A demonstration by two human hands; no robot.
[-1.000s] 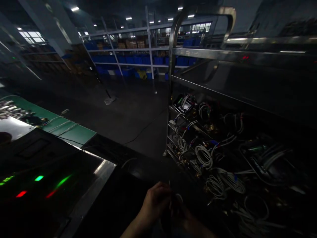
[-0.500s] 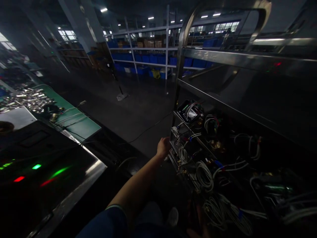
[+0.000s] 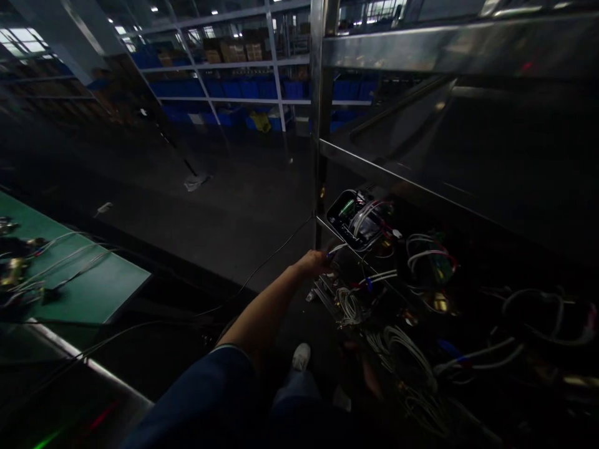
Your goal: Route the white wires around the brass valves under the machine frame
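Observation:
My left hand (image 3: 314, 262) reaches out to the near corner of a steel cart's lower shelf (image 3: 327, 296), fingers curled around a thin wire end (image 3: 334, 249) at the shelf's edge. The shelf holds several coiled white cables (image 3: 349, 302) with brass fittings and a black tray (image 3: 356, 218) of parts. My right hand (image 3: 369, 374) is a dim shape low beside the cable coils; its fingers cannot be made out. My blue sleeve (image 3: 206, 399) fills the bottom of the view.
The cart's upright post (image 3: 319, 125) and upper steel shelf (image 3: 444, 43) stand over the cables. A green bench mat (image 3: 88, 287) with wires and brass parts lies at left. A dark cable (image 3: 266, 259) runs across the floor. Racks with blue bins (image 3: 224, 87) line the back.
My left hand left my right hand near my lap and stretched forward to the cart's shelf corner, then shifted slightly up toward the black tray. My head has tilted down and moved closer.

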